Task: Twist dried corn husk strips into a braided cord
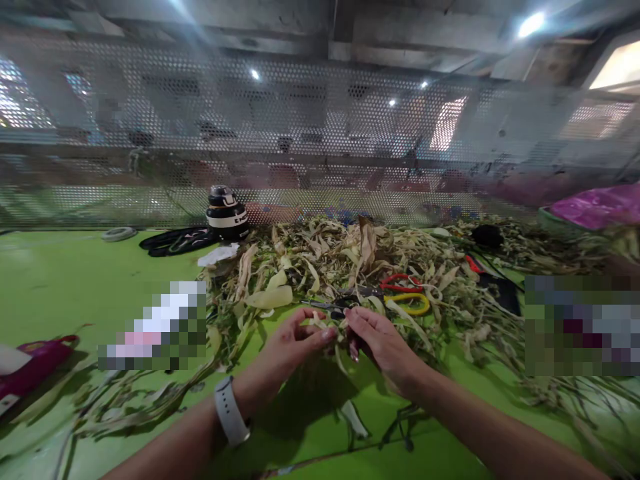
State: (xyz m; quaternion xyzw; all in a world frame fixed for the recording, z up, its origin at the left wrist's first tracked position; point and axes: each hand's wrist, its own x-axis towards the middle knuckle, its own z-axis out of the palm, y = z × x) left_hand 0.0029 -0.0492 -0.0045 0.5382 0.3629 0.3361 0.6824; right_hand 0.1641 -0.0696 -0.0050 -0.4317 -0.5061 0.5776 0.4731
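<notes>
My left hand (300,339), with a white watch strap (231,411) on the wrist, curls its thumb and fingers around a pale strip of dried leaf (341,357). Close beside it, my right hand (384,343) pinches the same pale plant material between thumb and fingertips. The fingers partly hide the piece. Just beyond my hands lie scissors with red handles (401,283) and a pair with yellow handles (407,305), on a large heap of dried leaves and stalks (325,257). Below my hands, a loose leaf piece (355,420) rests on the green table (280,433).
A black jar (227,225) with a white band stands at the back left, near a black strap (175,241) and a crumpled white tissue (219,254). A magenta object (37,367) sits at far left. Behind runs a perforated screen (300,133); pink plastic (600,207) lies at right.
</notes>
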